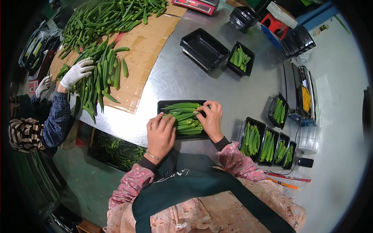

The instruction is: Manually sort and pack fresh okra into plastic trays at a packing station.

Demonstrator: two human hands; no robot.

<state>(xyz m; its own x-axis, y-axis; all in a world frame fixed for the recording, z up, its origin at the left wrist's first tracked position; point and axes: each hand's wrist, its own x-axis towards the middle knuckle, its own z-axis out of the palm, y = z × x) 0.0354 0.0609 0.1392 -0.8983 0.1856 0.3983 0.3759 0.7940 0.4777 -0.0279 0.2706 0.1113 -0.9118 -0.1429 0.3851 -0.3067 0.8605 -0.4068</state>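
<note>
Before me on the metal table is a black plastic tray (161, 103) holding okra pods (188, 123) laid in rows. My left hand (161, 131) rests over the tray's left part, fingers on the okra. At the tray's right end, my right hand (211, 119) pinches the tip of a pod between thumb and fingers; the pod lies across the others. A large okra pile (107, 20) covers a cardboard sheet (151, 38) at upper left, with looser pods (99, 72) nearer me.
A co-worker's gloved hand (77, 72) touches the pile at left. Empty black trays (205, 48) are stacked beyond my tray, beside a small filled tray (241, 59). Filled trays (252, 139) line the right side, near a metal device (300, 93). A pink scale (195, 5) stands at top.
</note>
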